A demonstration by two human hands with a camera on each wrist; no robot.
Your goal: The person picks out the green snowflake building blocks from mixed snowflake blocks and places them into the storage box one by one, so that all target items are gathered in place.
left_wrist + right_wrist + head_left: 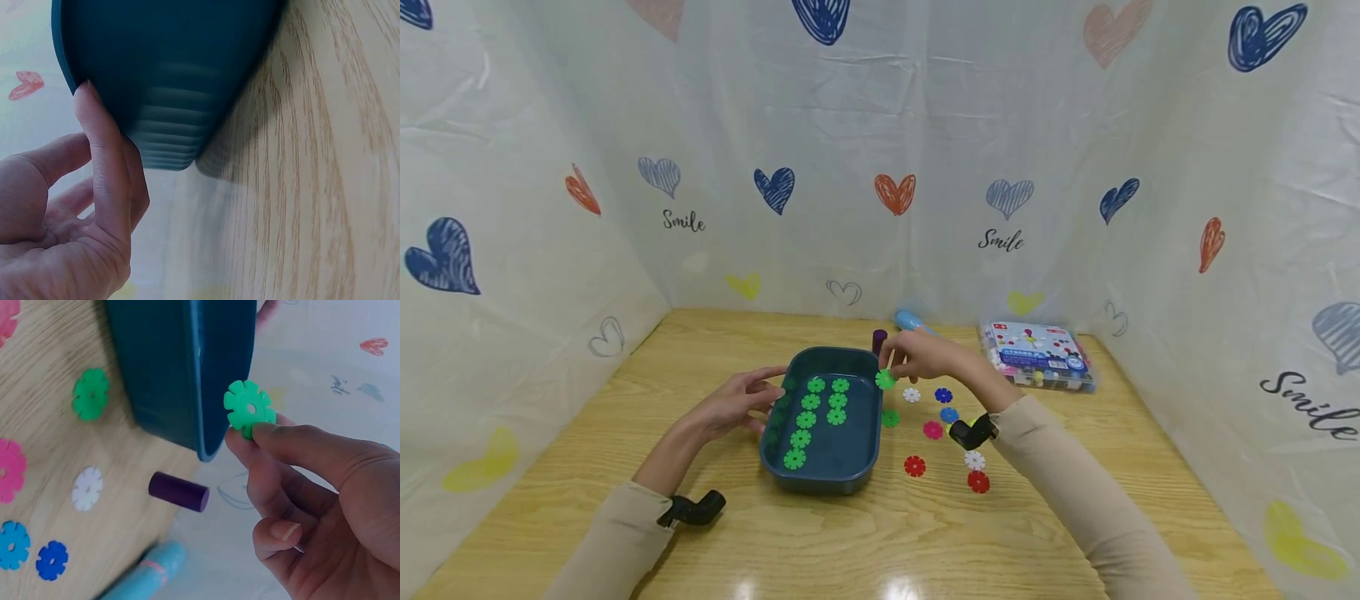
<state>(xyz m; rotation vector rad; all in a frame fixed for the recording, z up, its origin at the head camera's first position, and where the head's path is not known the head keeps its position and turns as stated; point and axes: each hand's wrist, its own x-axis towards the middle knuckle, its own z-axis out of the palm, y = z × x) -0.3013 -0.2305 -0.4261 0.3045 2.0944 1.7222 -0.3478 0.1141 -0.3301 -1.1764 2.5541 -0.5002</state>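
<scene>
A dark teal plastic bin (842, 454) stands on the wooden table, with two rows of green snowflake-shaped discs (800, 438) lying on its floor. My left hand (741, 402) is at the bin's left side; in the left wrist view, one fingertip (87, 94) touches the rim while the other fingers are loosely bent. My right hand (925, 354) pinches a green snowflake disc (250, 407) between thumb and finger, close over the bin's right rim. Another green disc (91, 394) lies on the table beside the bin.
Right of the bin lie loose discs: white (912, 395), dark blue (943, 395), light blue (949, 414), pink (933, 430) and red (914, 466). A purple cylinder (179, 491) and a light blue object (913, 322) are behind. A clear box of parts (1037, 357) sits at back right.
</scene>
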